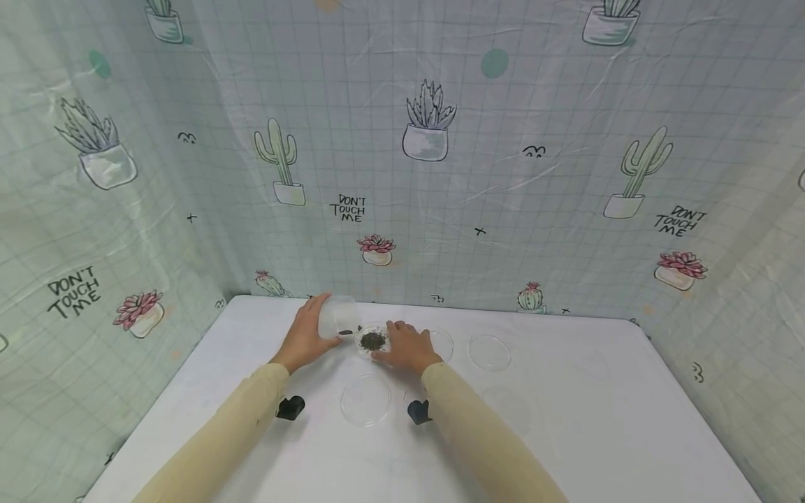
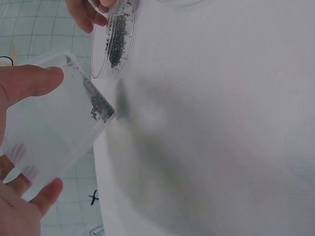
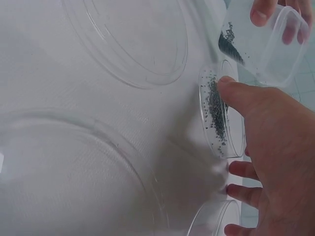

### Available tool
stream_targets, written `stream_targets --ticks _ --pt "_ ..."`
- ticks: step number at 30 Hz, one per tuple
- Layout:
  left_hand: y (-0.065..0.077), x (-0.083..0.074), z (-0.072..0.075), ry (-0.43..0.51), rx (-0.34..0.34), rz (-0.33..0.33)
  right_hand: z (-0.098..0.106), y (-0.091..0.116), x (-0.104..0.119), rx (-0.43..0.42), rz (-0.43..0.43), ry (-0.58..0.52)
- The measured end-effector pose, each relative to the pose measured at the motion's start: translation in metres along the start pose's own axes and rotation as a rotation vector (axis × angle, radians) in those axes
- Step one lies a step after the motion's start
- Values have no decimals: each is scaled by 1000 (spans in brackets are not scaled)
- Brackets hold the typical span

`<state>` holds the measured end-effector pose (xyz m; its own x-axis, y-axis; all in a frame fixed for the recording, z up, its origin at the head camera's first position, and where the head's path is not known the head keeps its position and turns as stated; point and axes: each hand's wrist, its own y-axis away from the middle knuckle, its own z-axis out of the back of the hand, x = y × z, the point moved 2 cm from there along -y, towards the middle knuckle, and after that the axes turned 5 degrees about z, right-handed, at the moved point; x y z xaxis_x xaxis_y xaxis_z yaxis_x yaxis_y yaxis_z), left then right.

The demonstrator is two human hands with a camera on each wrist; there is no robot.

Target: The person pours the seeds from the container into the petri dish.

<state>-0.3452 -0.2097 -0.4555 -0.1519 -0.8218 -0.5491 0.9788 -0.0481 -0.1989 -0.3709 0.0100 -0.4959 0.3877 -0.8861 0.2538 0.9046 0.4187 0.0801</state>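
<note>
My left hand (image 1: pixel 305 339) grips a clear plastic tub (image 2: pixel 54 128), tipped so that dark granules (image 2: pixel 101 108) gather in its lower corner. Just right of the tub, a clear petri dish (image 3: pixel 235 132) lies on the table with a pile of similar dark granules (image 1: pixel 373 341) in it and scattered grains around the pile. The right hand (image 1: pixel 409 347) holds this dish at its side, the thumb on its rim; some fingertips are hidden. The tub's lower corner is near the dish, and in the left wrist view a gap separates the two.
Clear round dishes or lids lie on the white table (image 1: pixel 604 405): one in front (image 1: pixel 342 403), one right of the right hand (image 1: pixel 452 346), another farther right (image 1: pixel 489 336). A patterned curtain (image 1: pixel 390 168) encloses the back and sides.
</note>
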Motion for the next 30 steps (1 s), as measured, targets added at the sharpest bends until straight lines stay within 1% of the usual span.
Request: stream_targets --ticks 5,11,15,24,30 --pt "1 4 -1 19 -2 22 3 2 -1 -21 -6 -7" --pt "3 12 -3 50 -10 32 2 3 -4 -55 15 36" --pt "5 15 -5 63 -1 49 3 5 -4 -71 26 37" --pt "9 16 -5 59 24 106 6 10 -6 -87 46 29" --pt "12 20 -5 96 31 119 9 15 -5 -118 65 2"
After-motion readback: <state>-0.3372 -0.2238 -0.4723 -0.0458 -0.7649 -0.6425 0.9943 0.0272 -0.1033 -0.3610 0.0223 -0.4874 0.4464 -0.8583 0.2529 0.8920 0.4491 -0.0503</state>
